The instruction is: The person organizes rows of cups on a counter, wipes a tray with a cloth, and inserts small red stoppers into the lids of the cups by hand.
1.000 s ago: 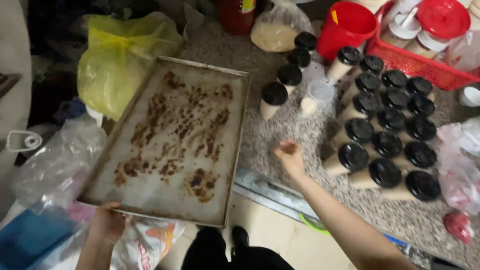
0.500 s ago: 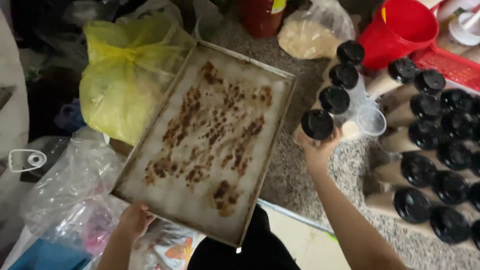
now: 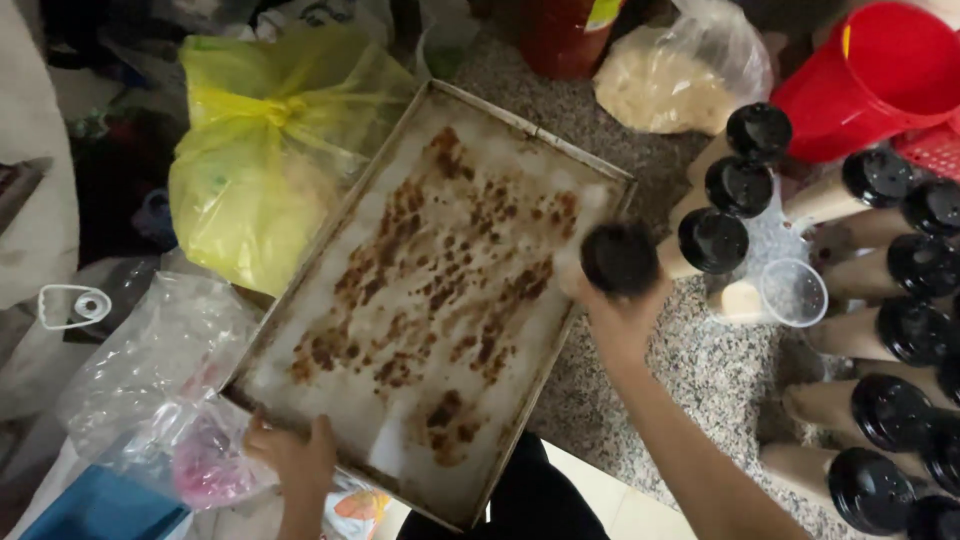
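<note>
Black-lidded beige cup (image 3: 622, 258) sits clenched in the right hand's (image 3: 620, 320) grip above the speckled counter (image 3: 700, 360); left hand's (image 3: 290, 455) grip clasps the stained metal baking tray (image 3: 430, 300).

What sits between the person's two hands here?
In the head view, the stained metal baking tray spans the gap: the left hand grips its near edge; the right hand holds a black-lidded cup.

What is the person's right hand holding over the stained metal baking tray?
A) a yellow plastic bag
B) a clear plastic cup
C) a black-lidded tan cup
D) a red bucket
C: the right hand grips a tan cup with a round black lid above the edge of the stained metal baking tray.
</note>
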